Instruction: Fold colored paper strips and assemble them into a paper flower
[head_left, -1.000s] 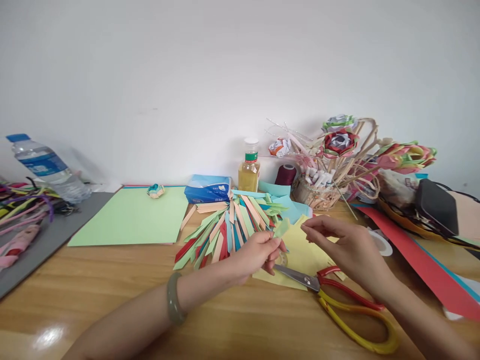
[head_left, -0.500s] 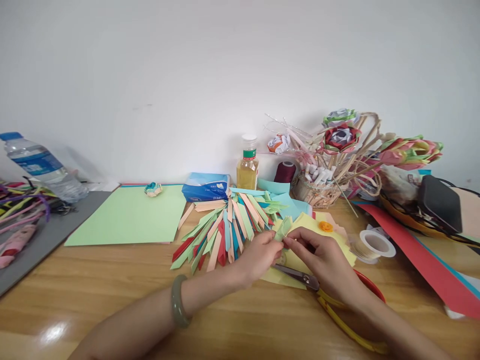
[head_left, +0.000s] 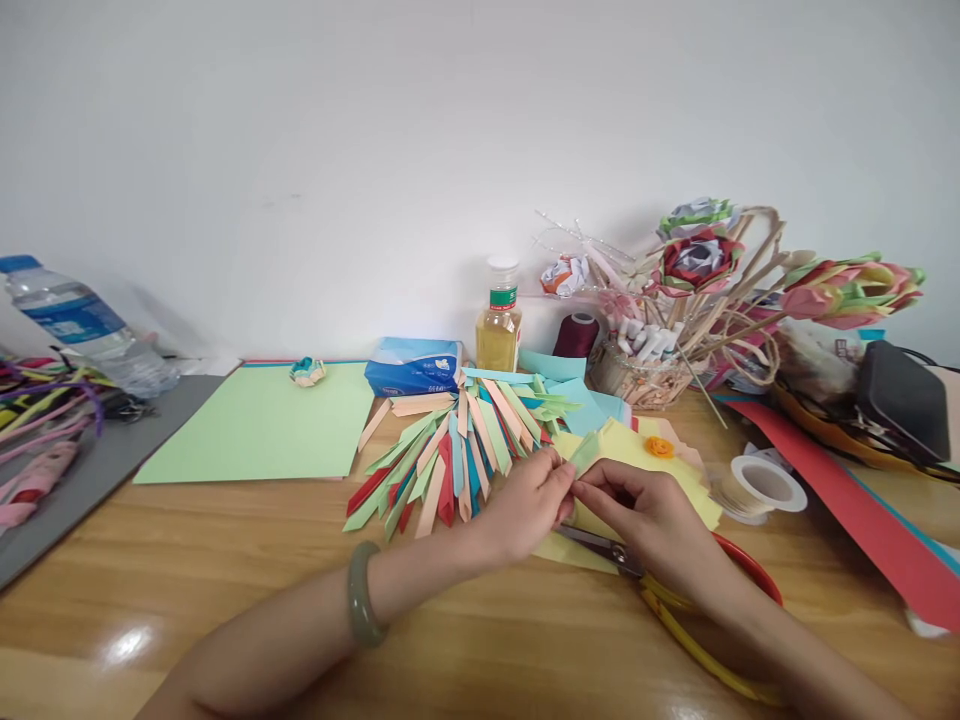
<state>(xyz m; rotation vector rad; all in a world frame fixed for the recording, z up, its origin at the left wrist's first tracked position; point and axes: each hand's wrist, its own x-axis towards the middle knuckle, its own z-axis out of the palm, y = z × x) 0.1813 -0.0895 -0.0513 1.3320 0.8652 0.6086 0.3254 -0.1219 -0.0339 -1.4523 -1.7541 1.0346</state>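
My left hand (head_left: 525,510) and my right hand (head_left: 645,520) meet above the wooden table, both pinching a small folded light green paper strip (head_left: 585,452). The strip pokes up and to the right from between the fingertips. A green bangle (head_left: 363,607) sits on my left wrist. Under the hands lies a yellow sheet (head_left: 660,472) with a small orange paper rose (head_left: 658,446) on it. Red-and-yellow scissors (head_left: 675,590) lie beneath my right forearm. A fan of folded coloured paper strips (head_left: 450,450) spreads out just left of my left hand.
A green sheet (head_left: 262,425) lies to the left, with a tissue pack (head_left: 412,367), a yellow bottle (head_left: 499,330) and a thread spool (head_left: 579,335) behind. A basket of paper flowers (head_left: 652,370) stands at right, a tape roll (head_left: 759,485) near it. A water bottle (head_left: 82,325) rests far left.
My right hand has come in from the right and joined my left hand on the green strip. The tape roll and orange rose, hidden a second ago, now show.
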